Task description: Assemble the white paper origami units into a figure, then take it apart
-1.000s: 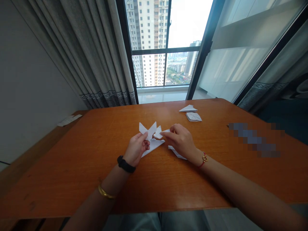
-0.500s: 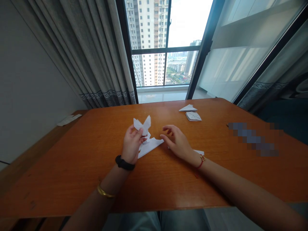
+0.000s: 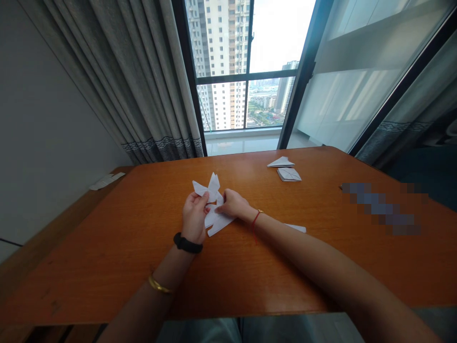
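Folded paper (image 3: 213,186), pinched low between fingers of the left hand (image 3: 193,215), over the bench (image 3: 107,243). Likely light, crisp, easily creased; best held at the layered middle, not the thin points. Just beside, right hand (image 3: 234,204) with fingers curled; whether pinching, cannot tell.

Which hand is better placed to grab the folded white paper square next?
Probably the right hand: it is nearer the folded white paper square, though it seems to be touching the pointed white paper piece. The left hand, farther off, holds a winged white folded-paper shape.
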`<state>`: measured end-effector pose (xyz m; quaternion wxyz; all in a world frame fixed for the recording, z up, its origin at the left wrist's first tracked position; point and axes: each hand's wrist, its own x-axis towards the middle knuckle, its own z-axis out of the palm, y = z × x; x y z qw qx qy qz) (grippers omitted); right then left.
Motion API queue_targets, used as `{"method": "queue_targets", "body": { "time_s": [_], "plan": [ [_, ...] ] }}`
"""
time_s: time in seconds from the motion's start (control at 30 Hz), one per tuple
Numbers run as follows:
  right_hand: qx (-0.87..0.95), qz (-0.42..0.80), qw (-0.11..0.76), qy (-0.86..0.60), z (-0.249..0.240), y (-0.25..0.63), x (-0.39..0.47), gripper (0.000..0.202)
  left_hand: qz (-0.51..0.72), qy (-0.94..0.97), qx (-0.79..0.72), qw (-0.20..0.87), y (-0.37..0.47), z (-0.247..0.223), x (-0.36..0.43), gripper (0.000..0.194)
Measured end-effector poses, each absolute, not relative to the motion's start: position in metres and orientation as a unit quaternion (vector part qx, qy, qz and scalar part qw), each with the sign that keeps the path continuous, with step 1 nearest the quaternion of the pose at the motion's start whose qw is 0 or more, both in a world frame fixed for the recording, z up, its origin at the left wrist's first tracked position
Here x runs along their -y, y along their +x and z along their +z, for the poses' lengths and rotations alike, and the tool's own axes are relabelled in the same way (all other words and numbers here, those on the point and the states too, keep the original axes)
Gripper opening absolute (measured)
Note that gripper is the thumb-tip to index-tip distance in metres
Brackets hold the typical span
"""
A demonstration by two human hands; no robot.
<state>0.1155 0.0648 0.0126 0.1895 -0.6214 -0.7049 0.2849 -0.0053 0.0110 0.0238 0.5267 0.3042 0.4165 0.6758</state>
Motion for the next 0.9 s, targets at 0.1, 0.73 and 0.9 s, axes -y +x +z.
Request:
{"method": "queue_targets", "body": {
  "time_s": [0.1, 0.73, 0.9],
  "plan": [
    [0.628, 0.405, 0.355, -0.562, 0.017, 0.133, -0.063, 0.024, 0.673, 0.326, -0.404, 0.527, -0.004, 0.024, -0.009, 0.033],
    [0.708, 0.394, 0.366, -0.458, 0.024, 0.189, 0.016, 0.012, 0.473, 0.609, -0.440, 0.460, 0.017, 0.000, 0.008, 0.027],
    [0.751, 0.315, 0.304, -0.495, 0.013, 0.195, 0.014, 0.009, 0.424, 0.664, -0.468, 0.401, 0.014, 0.001, 0.014, 0.045]
  ]
}}
